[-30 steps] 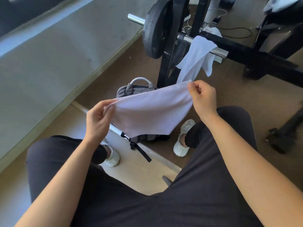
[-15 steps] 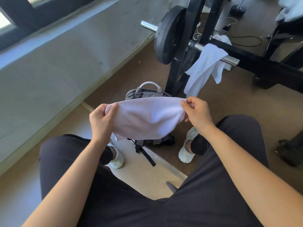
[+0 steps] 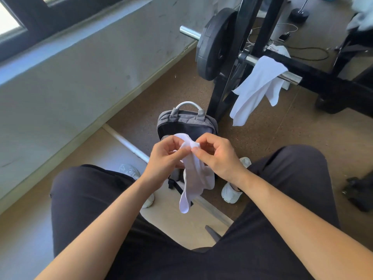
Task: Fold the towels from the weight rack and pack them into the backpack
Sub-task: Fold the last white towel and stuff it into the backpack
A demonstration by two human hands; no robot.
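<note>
Left hand [image 3: 161,158]: thumb and forefinger pinch the top edge of the white towel [image 3: 198,180], other fingers loosely curled. It meets the right hand at the same spot, so the two corners sit together.

The towel hangs from that pinch in a narrow, limp drape above the knees, just in front of the backpack. It looks thin, light and fully soft, with no stiffness to hold a crease on its own. My read is that it will collapse wherever it isn't supported. It isn't slippery or fragile, so a fingertip pinch is enough. Take it at the corners or edges rather than mid-cloth, and square the hanging end before the next fold or the layers will skew.

Backpack [image 3: 185,122]: grey, upright on the floor between the feet, grab handle up. I can't tell whether the main compartment is unzipped. It's soft-sided, so the mouth probably needs one hand to hold it open.

Right hand [image 3: 220,158]: pinches the same top edge, fingertips touching the left's.

Second towel [image 3: 258,85]: draped over the barbell [image 3: 290,77] on the weight rack [image 3: 323,75], not yet folded. Same limp cloth, so lift it off at the fold over the bar.

Far right top: pale cloth [image 3: 361,19], too blurred to identify.
</note>
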